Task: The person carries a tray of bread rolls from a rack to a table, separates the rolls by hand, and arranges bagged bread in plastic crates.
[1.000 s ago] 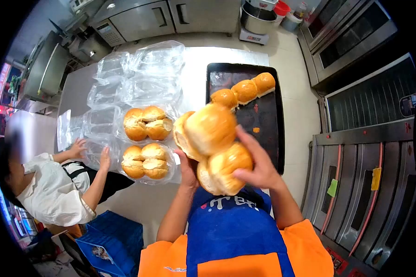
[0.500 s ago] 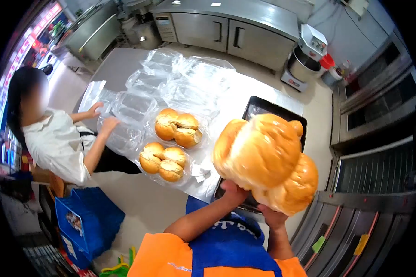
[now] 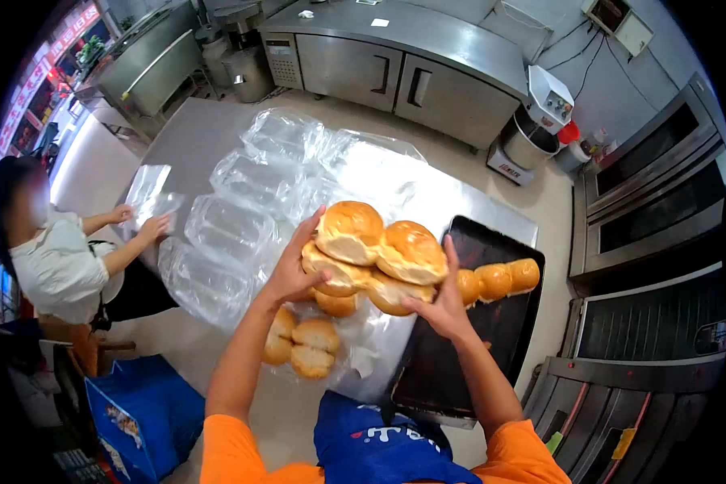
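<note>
Above the table, a joined cluster of golden bread rolls (image 3: 379, 250) is held up between my two hands. My left hand (image 3: 292, 270) grips its left end, and my right hand (image 3: 442, 298) grips the right end. To the right lies a black baking tray (image 3: 436, 363) with a row of rolls (image 3: 500, 281) in it, partly behind my right hand. Below my left hand, more bread rolls (image 3: 310, 348) rest in clear plastic packaging, partly covered by my arm and the held cluster. Clear plastic trays (image 3: 230, 230) and bags spread over the table on the left.
A co-worker (image 3: 64, 250) stands left of the steel table (image 3: 500, 211), handling clear plastic bags (image 3: 149, 198). A blue bag (image 3: 149, 411) is on the floor at lower left. A mixer (image 3: 532, 129) stands at the far right, near the ovens (image 3: 661, 177).
The held bread cluster has moved left and lower, from near the tray to over the packaging. My hands now sit at its two ends. The co-worker's hands have shifted left, lifting a bag.
</note>
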`<state>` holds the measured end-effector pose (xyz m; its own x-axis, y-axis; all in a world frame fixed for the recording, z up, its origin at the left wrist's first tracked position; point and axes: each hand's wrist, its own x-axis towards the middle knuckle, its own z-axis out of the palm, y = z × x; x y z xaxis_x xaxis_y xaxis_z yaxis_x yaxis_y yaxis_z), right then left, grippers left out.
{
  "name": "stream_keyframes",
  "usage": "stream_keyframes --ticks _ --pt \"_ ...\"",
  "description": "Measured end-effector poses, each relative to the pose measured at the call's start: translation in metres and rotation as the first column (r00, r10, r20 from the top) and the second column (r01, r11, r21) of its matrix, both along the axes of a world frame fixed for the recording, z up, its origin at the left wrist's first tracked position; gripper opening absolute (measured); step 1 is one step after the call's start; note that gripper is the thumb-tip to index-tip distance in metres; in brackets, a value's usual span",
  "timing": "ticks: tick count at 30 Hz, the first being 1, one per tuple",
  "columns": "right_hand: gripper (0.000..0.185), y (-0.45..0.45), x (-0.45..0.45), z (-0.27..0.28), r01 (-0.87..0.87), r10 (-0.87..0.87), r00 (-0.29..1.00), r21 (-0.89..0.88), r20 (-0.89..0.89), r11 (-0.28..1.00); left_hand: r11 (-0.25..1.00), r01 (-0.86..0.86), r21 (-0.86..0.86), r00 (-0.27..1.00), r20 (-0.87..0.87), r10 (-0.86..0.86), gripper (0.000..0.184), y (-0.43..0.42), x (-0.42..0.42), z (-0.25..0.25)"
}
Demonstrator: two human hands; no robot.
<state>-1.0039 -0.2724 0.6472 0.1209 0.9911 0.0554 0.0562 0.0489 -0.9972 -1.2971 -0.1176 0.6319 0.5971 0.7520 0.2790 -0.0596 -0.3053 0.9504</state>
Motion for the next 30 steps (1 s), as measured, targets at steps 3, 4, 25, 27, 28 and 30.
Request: stream_keyframes --ticks 3,4,25,27,28,30 --pt "0.125 0.09 -0.015 -0.035 -0.078 0.082 0.989 -0.036 0.12 0.996 0.981 -0.082 -0.177 0.997 -0.025 0.078 0.09 0.073 -0.008 -0.031" --pt "0.121 0.114 -0.017 -0.052 -0.078 0.091 0.988 -0.104 0.126 0.991 0.958 -0.109 -0.265 0.993 -0.064 0.095 0.077 0.092 -0.01 -0.047" --pt "0.109 0.174 -0.033 -0.128 0.215 0.074 0.614 -0.257 0.786 0.942 0.969 -0.218 0.118 0.607 -0.761 0.229 0.074 0.178 0.013 -0.148" --pt "0.092 0.175 -0.034 -0.126 0.253 -0.009 0.615 -0.187 0.788 0.949 0.973 -0.207 0.101 0.611 -0.763 0.21 0.072 0.177 0.016 -0.145" --pt "0.079 0.178 -0.032 -0.124 0.315 -0.02 0.627 -0.23 0.779 0.921 0.977 -0.198 0.084 0.616 -0.764 0.191 0.071 0.179 0.015 -0.145" --pt "0.054 0.184 -0.025 -0.122 0.388 -0.091 0.607 -0.194 0.789 0.901 0.979 -0.191 0.076 0.631 -0.754 0.182 0.07 0.181 0.012 -0.148"
